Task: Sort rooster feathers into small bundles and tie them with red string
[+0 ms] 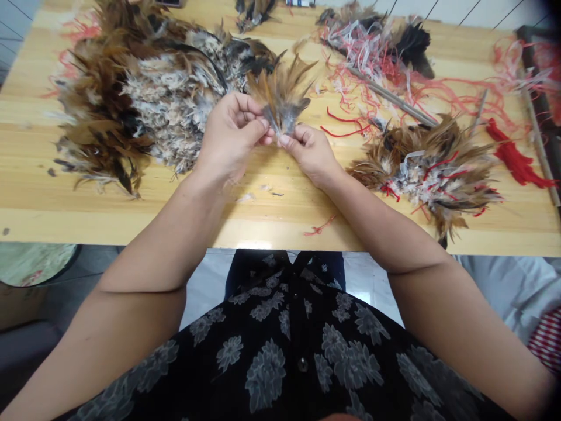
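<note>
Between my two hands, above the middle of the table, a small bunch of brown and grey feathers fans out away from me. My left hand pinches its lower left side with thumb and fingertips. At the quill end, the thumb and curled fingers of my right hand close on the same bunch. A large pile of feathers, pale and fluffy in the middle and brown at the rim, lies beside my left hand. Right of my right hand is a heap of feather bunches with red ties among them.
Pink and white strings tangle at the back right, near a thin stick. A bundle of red yarn lies by a dark frame at the right edge. A red thread scrap rests near the front edge of the wooden table.
</note>
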Action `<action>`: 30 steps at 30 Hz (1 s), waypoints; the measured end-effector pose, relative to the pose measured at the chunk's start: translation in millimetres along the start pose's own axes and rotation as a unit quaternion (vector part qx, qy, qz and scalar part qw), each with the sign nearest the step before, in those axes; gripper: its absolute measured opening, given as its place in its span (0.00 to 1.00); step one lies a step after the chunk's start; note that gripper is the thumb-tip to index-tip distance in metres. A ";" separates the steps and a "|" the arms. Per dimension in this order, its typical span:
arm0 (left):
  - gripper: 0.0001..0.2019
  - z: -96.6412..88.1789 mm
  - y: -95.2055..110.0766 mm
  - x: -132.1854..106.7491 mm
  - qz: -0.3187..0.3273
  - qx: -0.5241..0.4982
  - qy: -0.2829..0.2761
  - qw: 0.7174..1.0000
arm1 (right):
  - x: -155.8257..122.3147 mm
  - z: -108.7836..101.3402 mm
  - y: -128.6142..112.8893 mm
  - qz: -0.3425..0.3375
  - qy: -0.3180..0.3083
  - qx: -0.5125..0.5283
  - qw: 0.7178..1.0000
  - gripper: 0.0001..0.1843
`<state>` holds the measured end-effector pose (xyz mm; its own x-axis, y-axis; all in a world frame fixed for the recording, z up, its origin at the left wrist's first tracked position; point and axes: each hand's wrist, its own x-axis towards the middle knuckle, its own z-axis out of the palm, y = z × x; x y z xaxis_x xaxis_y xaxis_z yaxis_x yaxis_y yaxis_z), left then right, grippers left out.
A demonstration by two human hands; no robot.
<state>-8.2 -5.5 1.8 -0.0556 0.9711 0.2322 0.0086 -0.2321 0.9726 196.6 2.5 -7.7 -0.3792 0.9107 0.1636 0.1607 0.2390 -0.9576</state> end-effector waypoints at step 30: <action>0.27 -34.3 15.2 20.8 0.157 0.017 0.178 0.971 | -2.2 -1.9 11.2 -0.031 -0.024 -0.070 0.997 0.25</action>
<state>-43.5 9.3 21.3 -0.3860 0.7707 0.5069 0.1134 -0.5057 0.8552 200.9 3.8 -18.3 -0.4359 0.8758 0.2070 0.2601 0.3429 -0.9027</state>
